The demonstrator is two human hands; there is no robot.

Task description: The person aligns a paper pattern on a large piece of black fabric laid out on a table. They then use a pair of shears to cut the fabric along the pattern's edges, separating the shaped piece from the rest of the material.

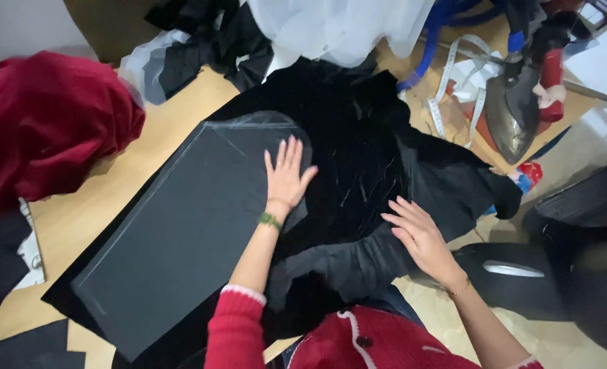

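The left hand [286, 174] lies flat with fingers spread on the upper right corner of a grey panel [180, 239], pressing it down; it pinches nothing. The right hand [419, 236] rests open, fingers loosely spread, on black velvet [358, 143] just right of the panel, near a bunched dark fold [344, 263] at the table's near edge. The panel lies on the velvet, which spreads over the wooden table [95, 205].

Risks, as I judge them:
1. Velvet is slippery, so the panel could creep out of line if the left palm eases off or the right hand tugs the cloth.
2. The bunched fold hangs at the table edge and its weight could drag the cloth toward the lap.
3. An iron [515, 113] lies on the table's far right corner, just beyond the velvet's edge; if hot, it could scorch nearby cloth, and a pull on the cloth could shift it.
4. A tape measure [454, 75] loops beside the iron and could snag.

Hard to make out: black on black hides where the velvet ends under the panel. The panel's lower corner blurs into shadow. White sheer fabric [337, 24] covers the velvet's far edge. A red cloth heap [44, 116] at left hides the table beneath. Whether the iron is on cannot be told. The dark shapes at right [576, 273] are unclear.
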